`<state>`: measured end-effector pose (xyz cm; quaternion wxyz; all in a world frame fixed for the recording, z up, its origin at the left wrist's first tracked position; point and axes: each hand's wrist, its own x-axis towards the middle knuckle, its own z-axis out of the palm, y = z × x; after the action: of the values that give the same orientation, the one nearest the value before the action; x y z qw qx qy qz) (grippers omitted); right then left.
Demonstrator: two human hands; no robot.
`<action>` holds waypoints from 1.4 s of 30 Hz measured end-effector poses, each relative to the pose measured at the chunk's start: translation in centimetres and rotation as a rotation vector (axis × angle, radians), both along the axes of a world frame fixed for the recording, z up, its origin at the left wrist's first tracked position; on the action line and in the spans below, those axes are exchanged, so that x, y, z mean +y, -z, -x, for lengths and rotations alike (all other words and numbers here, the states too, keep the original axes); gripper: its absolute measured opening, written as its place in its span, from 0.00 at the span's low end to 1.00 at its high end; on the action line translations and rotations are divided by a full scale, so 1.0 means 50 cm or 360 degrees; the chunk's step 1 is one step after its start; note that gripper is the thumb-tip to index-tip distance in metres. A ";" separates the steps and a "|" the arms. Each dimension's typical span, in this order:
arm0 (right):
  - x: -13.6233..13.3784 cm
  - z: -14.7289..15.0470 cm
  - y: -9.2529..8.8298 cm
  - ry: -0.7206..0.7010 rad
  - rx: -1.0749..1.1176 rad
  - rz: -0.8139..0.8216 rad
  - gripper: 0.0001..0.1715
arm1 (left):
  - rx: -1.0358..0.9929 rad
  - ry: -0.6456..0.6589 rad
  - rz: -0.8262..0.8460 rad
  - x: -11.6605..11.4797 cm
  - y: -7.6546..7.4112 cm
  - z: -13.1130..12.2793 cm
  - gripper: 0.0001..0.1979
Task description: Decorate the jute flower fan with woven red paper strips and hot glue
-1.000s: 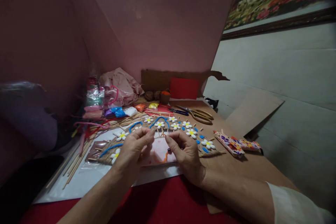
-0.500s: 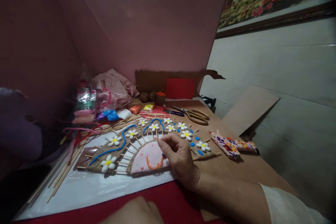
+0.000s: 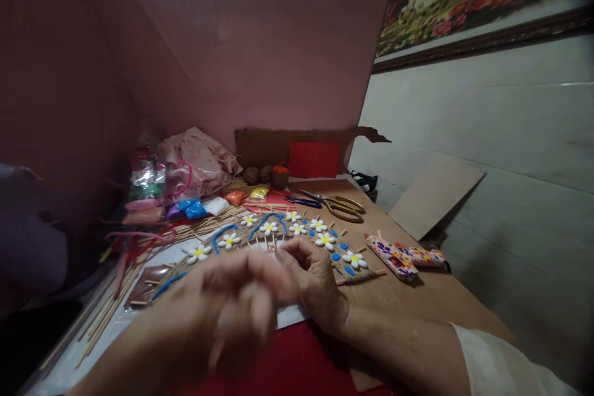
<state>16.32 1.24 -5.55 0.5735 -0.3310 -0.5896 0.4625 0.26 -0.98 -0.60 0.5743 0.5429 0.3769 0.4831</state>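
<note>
A fan-shaped woven craft piece lies on a white sheet, set with white-and-yellow flowers, blue cord and short wooden sticks. My right hand rests on its middle with the fingers curled in a pinch; what they hold is hidden. My left hand hovers close to the camera, in front of the piece, blurred by motion, so its fingers are unclear. It hides the pink centre and the left part of the craft.
Gold-handled scissors and blue-handled snips lie behind the craft on brown cardboard. Two floral-patterned pieces sit to the right. Clay packets, a pink bag and loose sticks crowd the left. A pink board stands behind.
My left hand left the craft, dropped to the bottom edge, and has now risen in front of it, blurred. My right hand stayed on the piece.
</note>
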 end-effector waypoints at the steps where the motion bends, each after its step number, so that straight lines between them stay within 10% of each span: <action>1: 0.000 0.000 0.001 0.0008 0.0006 -0.0003 0.11 | -0.0011 -0.0012 -0.0008 0.003 -0.018 -0.005 0.11; 15: -0.003 -0.003 -0.003 0.0063 -0.0088 -0.0071 0.09 | 0.0143 -0.0269 -0.0058 0.035 0.029 -0.032 0.15; 28: -0.007 -0.008 0.007 0.0031 -0.0356 -0.0174 0.10 | 0.0686 -0.0438 -0.0730 0.038 0.048 -0.035 0.13; 42: -0.004 -0.007 0.011 0.0123 -0.0406 -0.0171 0.12 | 0.0602 -0.0301 -0.0586 0.042 0.062 -0.032 0.11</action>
<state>16.69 1.07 -6.09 0.5282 -0.3783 -0.6685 0.3620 1.84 1.13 -3.69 0.3376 0.6811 0.4322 0.4850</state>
